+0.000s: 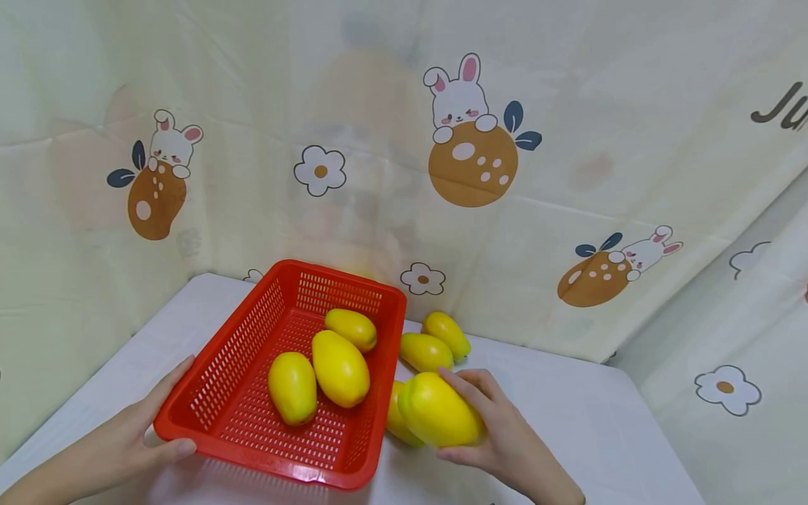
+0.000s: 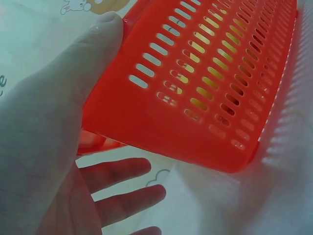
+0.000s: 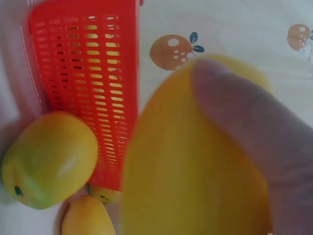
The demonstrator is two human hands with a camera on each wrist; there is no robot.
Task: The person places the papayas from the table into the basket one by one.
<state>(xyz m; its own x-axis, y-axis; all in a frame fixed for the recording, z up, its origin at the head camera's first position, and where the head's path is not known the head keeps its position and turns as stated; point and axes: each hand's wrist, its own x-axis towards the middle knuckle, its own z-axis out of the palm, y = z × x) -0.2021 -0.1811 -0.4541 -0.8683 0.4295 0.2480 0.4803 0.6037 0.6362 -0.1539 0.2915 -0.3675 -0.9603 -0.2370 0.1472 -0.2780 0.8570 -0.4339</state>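
Observation:
My left hand (image 1: 132, 431) grips the near left corner of a red plastic basket (image 1: 268, 463). In the left wrist view the thumb (image 2: 83, 58) lies along the rim and the fingers (image 2: 129, 203) reach beneath it. Three yellow mangoes lie inside: one at the front left (image 1: 292, 389), a larger one (image 1: 341, 368) beside it, and one farther back (image 1: 351, 330). Just off the basket's right side, my right hand (image 1: 501, 428) holds another mango (image 1: 442, 414), its thumb (image 3: 239, 112) pressed along the skin. That fruit partly covers a mango (image 1: 398, 421) on the table.
Two more mangoes, one nearer (image 1: 426, 352) and one behind it (image 1: 446, 335), lie to the right of the basket's far end. The white table (image 1: 555, 393) meets a hanging patterned cloth (image 1: 372, 231) at the back; more cloth hangs at the right.

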